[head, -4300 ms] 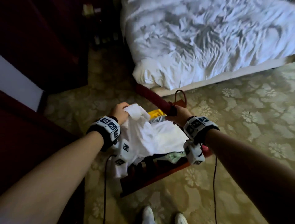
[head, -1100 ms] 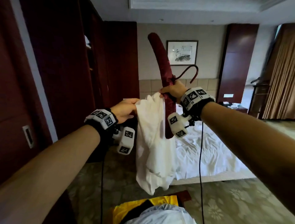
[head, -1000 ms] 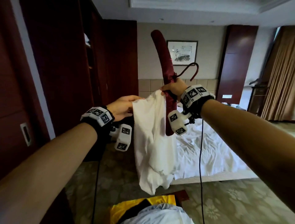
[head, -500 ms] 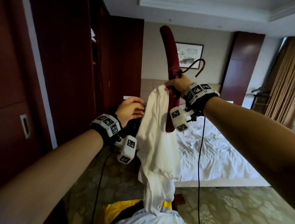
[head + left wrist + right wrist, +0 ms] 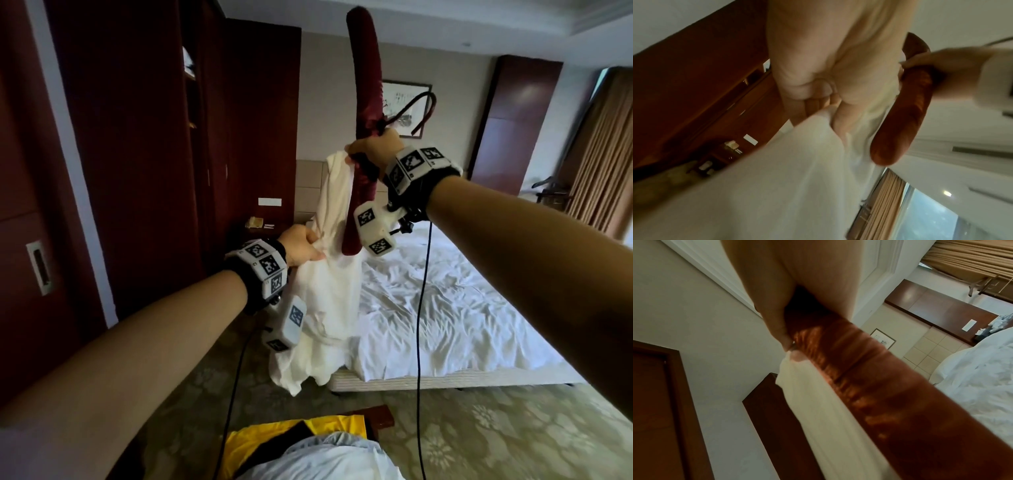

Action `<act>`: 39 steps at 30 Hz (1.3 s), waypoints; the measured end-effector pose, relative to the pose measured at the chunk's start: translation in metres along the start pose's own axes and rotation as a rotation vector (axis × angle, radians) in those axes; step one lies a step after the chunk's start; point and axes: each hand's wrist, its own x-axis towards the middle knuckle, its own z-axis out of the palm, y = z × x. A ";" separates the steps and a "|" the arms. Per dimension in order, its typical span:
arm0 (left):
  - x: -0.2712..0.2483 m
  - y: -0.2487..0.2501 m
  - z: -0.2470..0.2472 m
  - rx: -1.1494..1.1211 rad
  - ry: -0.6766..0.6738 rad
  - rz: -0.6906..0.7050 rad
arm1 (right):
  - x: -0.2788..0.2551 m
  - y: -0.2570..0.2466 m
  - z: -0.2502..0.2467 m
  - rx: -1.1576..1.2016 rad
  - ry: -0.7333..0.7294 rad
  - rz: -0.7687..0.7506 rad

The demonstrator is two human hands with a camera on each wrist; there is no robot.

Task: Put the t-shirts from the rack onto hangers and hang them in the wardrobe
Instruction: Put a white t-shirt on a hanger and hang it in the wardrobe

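Observation:
A white t-shirt (image 5: 329, 291) hangs in the air in front of me. My right hand (image 5: 373, 150) grips the middle of a padded dark red hanger (image 5: 364, 89), held on end with its metal hook (image 5: 416, 109) pointing right, and pinches the shirt's top edge (image 5: 795, 369) against it. Lower and to the left, my left hand (image 5: 301, 245) grips a bunch of the shirt's cloth (image 5: 818, 123). The hanger's lower arm (image 5: 898, 129) lies beside the shirt, outside the cloth.
The dark wooden wardrobe (image 5: 144, 137) stands at the left, one section with shelves showing. A bed (image 5: 455, 308) with white sheets fills the right. More shirts, a yellow one (image 5: 274, 435) and a pale one (image 5: 325, 459), lie on the rack below me.
I lifted the white shirt and the hanger off the rack and raised them. In the last second my left hand slid down the shirt from its top edge to a lower bunch of cloth.

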 end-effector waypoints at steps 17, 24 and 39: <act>0.033 0.025 0.009 -0.792 0.112 -0.181 | -0.034 0.101 -0.037 -0.120 -0.330 0.051; 0.040 0.045 0.004 -0.902 0.212 -0.088 | -0.050 0.131 -0.056 -0.073 -0.358 0.099; 0.039 0.048 -0.041 -1.068 0.272 -0.037 | -0.019 0.135 -0.056 -0.160 -0.139 0.122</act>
